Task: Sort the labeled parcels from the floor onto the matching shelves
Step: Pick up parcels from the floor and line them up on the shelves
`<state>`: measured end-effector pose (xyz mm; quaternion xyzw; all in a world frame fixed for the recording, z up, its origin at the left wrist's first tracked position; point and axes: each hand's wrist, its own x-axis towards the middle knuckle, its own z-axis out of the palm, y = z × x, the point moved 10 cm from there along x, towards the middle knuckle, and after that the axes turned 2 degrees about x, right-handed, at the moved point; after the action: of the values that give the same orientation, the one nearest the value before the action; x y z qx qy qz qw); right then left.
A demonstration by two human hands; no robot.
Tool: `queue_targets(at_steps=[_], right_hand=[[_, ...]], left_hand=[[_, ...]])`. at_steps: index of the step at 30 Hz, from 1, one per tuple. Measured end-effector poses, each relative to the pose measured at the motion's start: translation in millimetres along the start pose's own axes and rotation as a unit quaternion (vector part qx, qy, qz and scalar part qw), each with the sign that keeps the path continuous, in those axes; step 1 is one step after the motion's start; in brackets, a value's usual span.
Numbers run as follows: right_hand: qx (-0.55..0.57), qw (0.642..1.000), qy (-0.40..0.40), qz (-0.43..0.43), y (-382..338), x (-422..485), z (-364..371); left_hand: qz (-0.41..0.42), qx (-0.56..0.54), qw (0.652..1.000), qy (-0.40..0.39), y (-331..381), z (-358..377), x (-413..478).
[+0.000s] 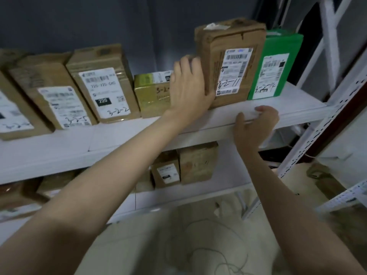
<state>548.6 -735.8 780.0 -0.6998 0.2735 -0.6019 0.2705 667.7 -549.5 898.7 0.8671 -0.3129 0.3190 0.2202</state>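
On the white upper shelf (119, 135) the brown parcel (230, 62) marked 3-2-11 stands upright, just beside a green parcel (276, 64) on its right and near a gold parcel (152, 96) on its left. The left hand (188, 86) presses flat against its left side, fingers straight. The right hand (254, 124) curls over the shelf's front edge, gripping it.

On upper shelf (119, 132): tall parcel (230, 62) touching left hand (188, 86) on its right, behind right hand (256, 124); short parcel (153, 94) behind left hand; end parcel (276, 64) farthest right.
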Motion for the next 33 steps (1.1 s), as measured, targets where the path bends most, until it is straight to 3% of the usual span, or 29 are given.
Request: queue_targets(at_steps=[2, 4, 10, 13, 15, 18, 20, 24, 28, 33], right_hand=[[-0.016, 0.998, -0.017, -0.061, -17, -35, 7], [-0.014, 0.992, -0.049, -0.115, -33, -64, 20], [0.027, 0.975, -0.142, -0.169, -68, -123, 49], [-0.033, 0.958, -0.167, -0.231, -76, -165, 56], [-0.063, 0.947, -0.214, -0.231, -67, -187, 68], [-0.098, 0.934, -0.271, -0.211, -52, -196, 88], [-0.119, 0.922, -0.303, -0.21, -49, -200, 101], [-0.182, 0.855, -0.431, -0.225, -40, -229, 136], [-0.312, 0.786, -0.508, -0.163, -3, -239, 171], [-0.372, 0.764, -0.513, -0.12, 26, -230, 188]], left_hand=[[-0.008, 0.014, 0.999, 0.033, -7, -4, -31], [-0.006, 0.028, 1.0, 0.007, -15, 6, -63], [0.032, -0.002, 0.999, -0.013, -39, 13, -143], [0.053, 0.012, 0.995, -0.082, -69, 37, -199], [0.005, 0.055, 0.983, -0.175, -112, 66, -236], [-0.101, 0.11, 0.936, -0.32, -180, 97, -283], [-0.164, 0.118, 0.907, -0.371, -213, 104, -306], [-0.218, 0.14, 0.882, -0.393, -247, 105, -321], [-0.246, 0.134, 0.876, -0.392, -259, 105, -320], [-0.232, 0.078, 0.903, -0.354, -238, 107, -278]])
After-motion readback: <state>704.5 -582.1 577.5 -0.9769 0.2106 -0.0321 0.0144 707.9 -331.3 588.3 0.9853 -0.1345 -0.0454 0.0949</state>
